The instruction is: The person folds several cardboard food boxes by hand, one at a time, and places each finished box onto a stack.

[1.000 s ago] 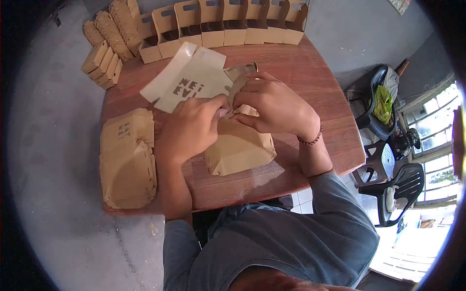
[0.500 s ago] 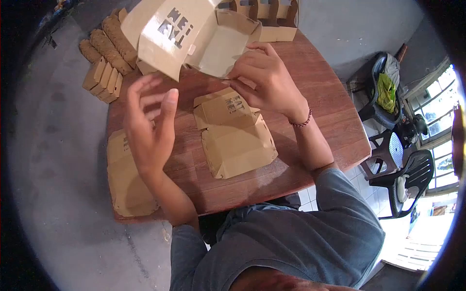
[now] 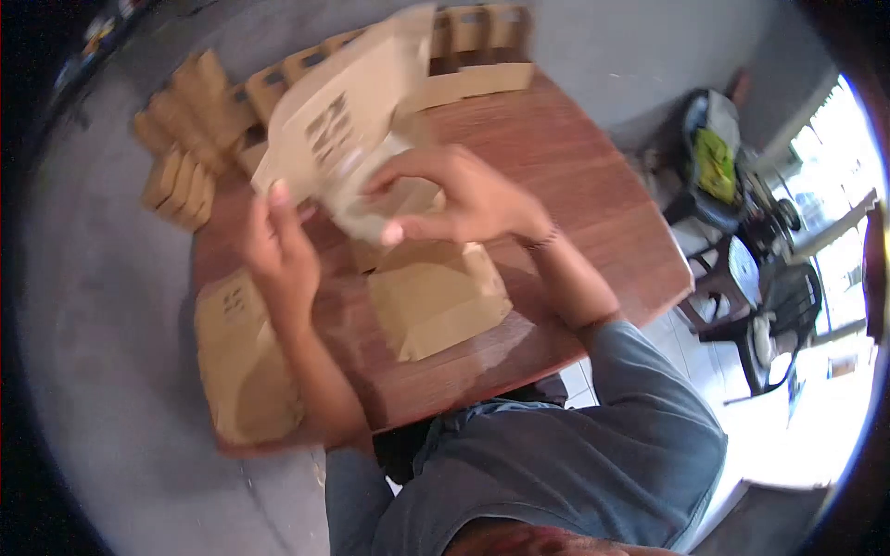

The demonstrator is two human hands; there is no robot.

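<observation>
One reddish counter (image 3: 593, 176) is carrying two lots of flat cardboard (image 3: 436, 301), with upright cartons (image 3: 477, 82) lining its far side, count blurred. One open box (image 3: 366, 97) is hanging above. Two hands: left hand (image 3: 283, 255) reaching its lower corner, right hand (image 3: 464, 196) spreading thumb from fingers at its near side; blur is hiding whether either's fingers are grasping.

Raised carton (image 3: 371, 88) drawn nearer, right hand (image 3: 468, 199) opened wider
</observation>
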